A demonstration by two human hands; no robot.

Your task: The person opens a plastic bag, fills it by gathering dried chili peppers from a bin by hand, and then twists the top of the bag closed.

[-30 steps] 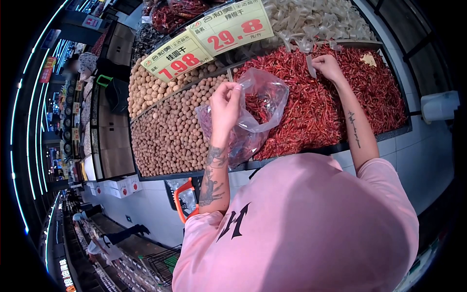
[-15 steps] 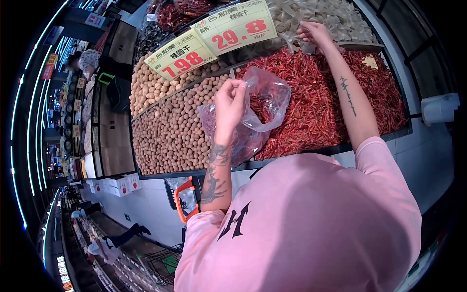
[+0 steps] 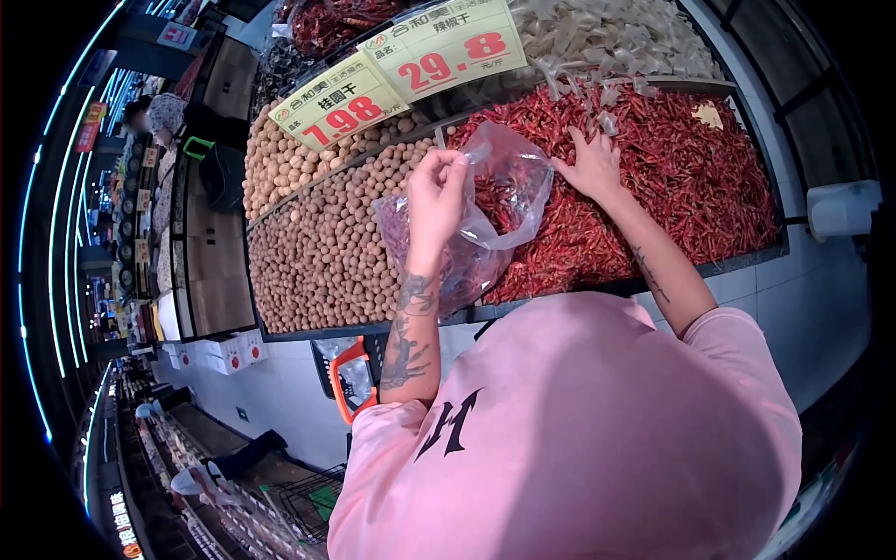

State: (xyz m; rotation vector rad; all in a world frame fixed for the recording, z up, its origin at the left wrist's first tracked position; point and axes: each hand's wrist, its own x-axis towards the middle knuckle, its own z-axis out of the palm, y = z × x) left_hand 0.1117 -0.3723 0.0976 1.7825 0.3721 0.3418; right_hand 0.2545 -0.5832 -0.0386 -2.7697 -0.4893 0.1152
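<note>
Closed on the rim of a clear plastic bag (image 3: pixel 471 257) is my left hand (image 3: pixel 436 198), above the front of the bins. The bag hangs with its mouth wide, and red chilies show in and through it. My right hand (image 3: pixel 592 166), fingers spread, lies on the dried red chilies (image 3: pixel 691 187) just right of the bag's mouth. Nothing is seen in its fingers. Brown round dried fruits (image 3: pixel 327 252) fill the bin on the left of the bag.
Two price signs (image 3: pixel 443 51) stand behind the bins. Pale translucent pieces (image 3: pixel 611 37) fill the back bin. An orange-handled basket (image 3: pixel 353 378) is on the floor at my left. Other people (image 3: pixel 168 117) appear at the far left, and a white bin (image 3: pixel 843 207) at the right.
My right hand first moved back to the pale pieces, letting go of a small pale piece, then came forward and left onto the chilies, fingers spread. My left hand kept its hold on the bag.
</note>
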